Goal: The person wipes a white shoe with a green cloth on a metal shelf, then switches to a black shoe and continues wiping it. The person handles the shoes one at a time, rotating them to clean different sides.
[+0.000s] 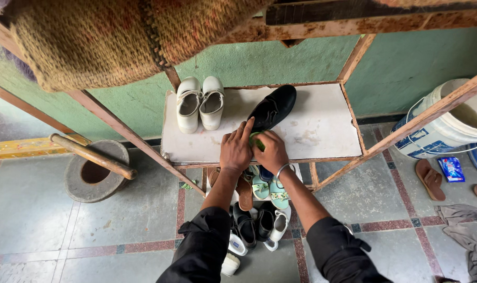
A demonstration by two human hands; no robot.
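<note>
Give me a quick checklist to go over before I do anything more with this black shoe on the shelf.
1. Black shoe rests fully on the white shelf board: ok.
2. Left hand steadies the shoe, fingertips at its near end: ok.
3. Right hand has a firm hold on the green item: cannot tell, mostly hidden.
4. White pair of shoes stands apart from the black shoe: ok.
5. Bare board to the right of the shoe: ok.
6. Lower shelf shoes tidy: not ok, crowded and overlapping.
</note>
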